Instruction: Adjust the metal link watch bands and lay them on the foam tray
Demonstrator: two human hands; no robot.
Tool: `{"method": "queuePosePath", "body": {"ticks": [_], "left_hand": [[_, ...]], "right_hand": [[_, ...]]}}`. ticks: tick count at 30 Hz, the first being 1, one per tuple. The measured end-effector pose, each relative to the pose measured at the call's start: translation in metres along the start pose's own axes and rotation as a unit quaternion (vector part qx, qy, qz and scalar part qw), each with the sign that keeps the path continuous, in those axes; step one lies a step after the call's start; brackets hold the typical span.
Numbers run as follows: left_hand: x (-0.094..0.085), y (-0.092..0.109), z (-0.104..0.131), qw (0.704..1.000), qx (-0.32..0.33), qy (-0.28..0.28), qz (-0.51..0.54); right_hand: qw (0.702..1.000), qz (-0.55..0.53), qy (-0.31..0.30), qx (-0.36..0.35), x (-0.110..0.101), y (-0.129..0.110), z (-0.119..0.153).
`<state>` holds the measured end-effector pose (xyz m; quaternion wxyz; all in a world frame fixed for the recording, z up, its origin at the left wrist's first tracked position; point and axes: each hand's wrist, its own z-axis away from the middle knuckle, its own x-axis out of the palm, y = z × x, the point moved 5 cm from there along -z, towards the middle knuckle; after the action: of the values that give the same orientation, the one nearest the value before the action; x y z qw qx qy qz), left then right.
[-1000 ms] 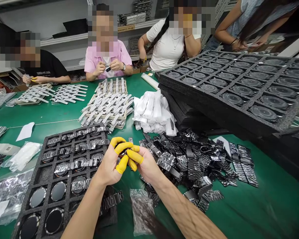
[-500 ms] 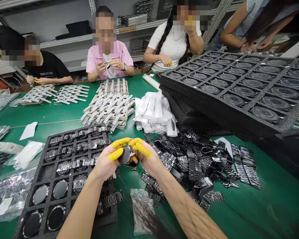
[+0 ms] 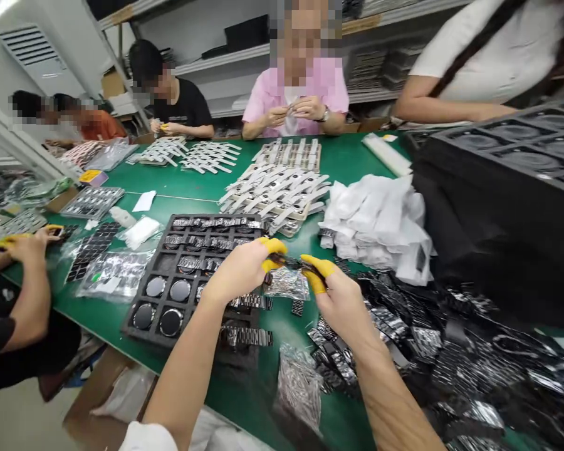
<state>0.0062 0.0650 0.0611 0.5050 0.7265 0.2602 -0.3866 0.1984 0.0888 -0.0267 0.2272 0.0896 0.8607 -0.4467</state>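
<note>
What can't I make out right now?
All in the head view:
Dark piece between the left hand and right hand: ends covered by both, detail blurred.
Part of black tray: hidden by left hand and forearm.
Pile of dark bands: too blurred to count.
White-shirted person: cut off by top edge.

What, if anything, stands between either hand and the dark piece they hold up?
Only the yellow finger covers; nothing else visible does. The left hand and right hand grip opposite ends of the dark piece. The clear bag shows just below it in the view, not between.
</note>
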Motion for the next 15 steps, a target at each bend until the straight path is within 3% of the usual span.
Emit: {"method": "queuePosePath", "body": {"ticks": [2, 4, 8, 12, 15], "left_hand": [[-0.017, -0.003, 0.02, 0.998, -0.004, -0.014, -0.059], [-0.037, -0.012, 0.044, 0.992, 0.025, -0.008, -0.121], [-0.084, -0.049, 0.089, 0.964, 0.089, 0.042, -0.246], [-0.122, -0.095, 0.114, 0.949, 0.083, 0.05, -0.299], [-0.135, -0.126, 0.128, 0.945, 0.046, 0.043, -0.322]], "right_hand": [[0.999, -0.034, -0.031, -0.002, 0.01, -0.019, 0.004], [0.989, -0.1, -0.105, 0.017, 0.029, -0.041, 0.013], [0.94, -0.257, -0.219, 0.054, 0.066, -0.07, 0.033], [0.917, -0.316, -0.224, 0.092, 0.075, -0.065, 0.037], [0.919, -0.323, -0.2, 0.11, 0.067, -0.054, 0.032]]}}
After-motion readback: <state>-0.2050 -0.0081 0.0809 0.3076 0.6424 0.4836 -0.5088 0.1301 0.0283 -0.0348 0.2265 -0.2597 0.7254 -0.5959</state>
